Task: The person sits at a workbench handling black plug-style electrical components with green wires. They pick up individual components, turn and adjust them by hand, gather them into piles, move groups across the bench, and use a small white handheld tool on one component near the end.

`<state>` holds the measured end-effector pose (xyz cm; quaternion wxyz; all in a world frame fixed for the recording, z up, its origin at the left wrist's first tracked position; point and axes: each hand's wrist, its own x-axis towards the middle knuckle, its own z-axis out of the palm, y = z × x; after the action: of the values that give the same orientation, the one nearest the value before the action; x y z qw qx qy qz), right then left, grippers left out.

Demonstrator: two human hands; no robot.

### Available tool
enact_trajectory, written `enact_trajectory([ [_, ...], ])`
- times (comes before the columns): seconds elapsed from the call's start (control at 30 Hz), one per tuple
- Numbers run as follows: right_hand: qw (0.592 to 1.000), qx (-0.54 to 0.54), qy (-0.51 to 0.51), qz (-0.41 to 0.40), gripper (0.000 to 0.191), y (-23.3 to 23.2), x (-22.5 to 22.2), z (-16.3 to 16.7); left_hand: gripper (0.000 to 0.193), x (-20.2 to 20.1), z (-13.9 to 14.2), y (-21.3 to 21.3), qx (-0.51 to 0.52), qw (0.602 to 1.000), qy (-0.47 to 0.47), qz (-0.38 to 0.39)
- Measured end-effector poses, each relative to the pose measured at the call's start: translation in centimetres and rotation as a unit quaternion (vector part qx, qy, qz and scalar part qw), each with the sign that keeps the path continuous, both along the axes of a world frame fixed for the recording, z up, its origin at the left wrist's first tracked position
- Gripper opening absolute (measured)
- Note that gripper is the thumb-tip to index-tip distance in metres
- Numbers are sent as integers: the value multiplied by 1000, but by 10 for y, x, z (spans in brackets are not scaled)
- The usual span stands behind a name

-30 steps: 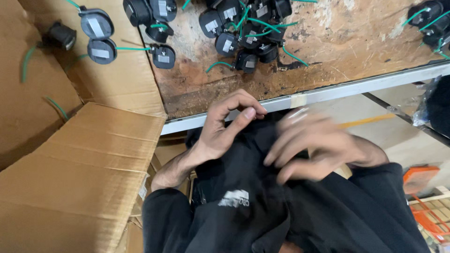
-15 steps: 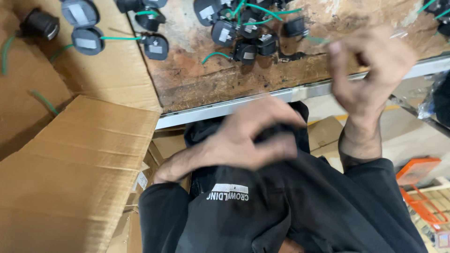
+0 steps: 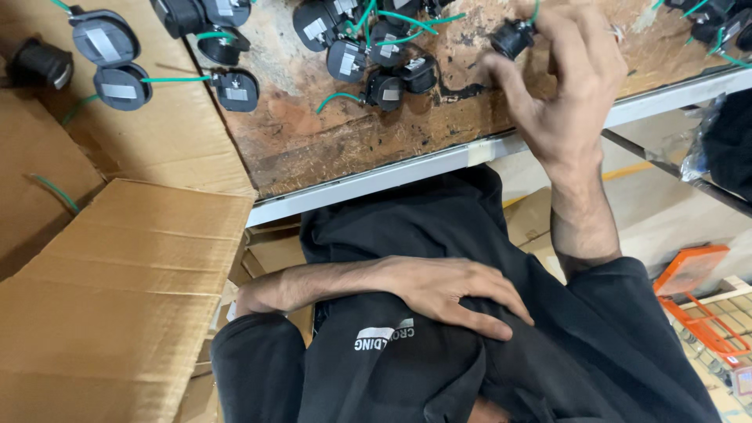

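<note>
- Reaching up to the far side of the scene, the right hand [image 3: 568,94] pinches a small round black plastic socket part [image 3: 513,37] between thumb and fingertips, just at the far edge of the worn, stained wooden bench top [image 3: 337,133].
- A thin green wire [image 3: 534,9] runs from that part up past the fingers; how firmly the fingers clamp the body is hard to tell, but they are closed around it.
- The left hand [image 3: 450,290] lies flat, palm down, on the black hooded garment [image 3: 423,235] near the body, fingers spread and loose, clutching nothing more than a fold of cloth.
- A cluster of similar black sockets with green leads [image 3: 376,47] sits to the left of the held part, near it but apart.
- Further left, two grey-labelled black round caps [image 3: 110,55] rest on a brown cardboard sheet [image 3: 133,141], and a large cardboard box flap [image 3: 117,298] fills the near left.
- To do this pick well, I judge it best to hold the part by its rigid body, not by the lead, and to lift it straight clear so the green wire does not snag on neighbouring leads.
- Watching for tangles with the cluster matters, since a dragged wire could pull other pieces toward the metal bench edge [image 3: 439,164].
- An orange plastic crate [image 3: 693,270] stands low on the right, well away from both hands.
</note>
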<state>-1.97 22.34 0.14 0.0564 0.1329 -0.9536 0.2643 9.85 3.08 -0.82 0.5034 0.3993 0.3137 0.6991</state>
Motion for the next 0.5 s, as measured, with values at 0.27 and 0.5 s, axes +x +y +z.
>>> enact_trajectory([
  [0.27, 904, -335, -228, -133, 35, -1, 8, -11, 27, -38, 46, -20, 267, 958, -102, -14],
  [0.5, 784, -558, -272, 6, 32, -25, 10, -12, 41, -2, 56, 14, 302, 930, 143, 151],
])
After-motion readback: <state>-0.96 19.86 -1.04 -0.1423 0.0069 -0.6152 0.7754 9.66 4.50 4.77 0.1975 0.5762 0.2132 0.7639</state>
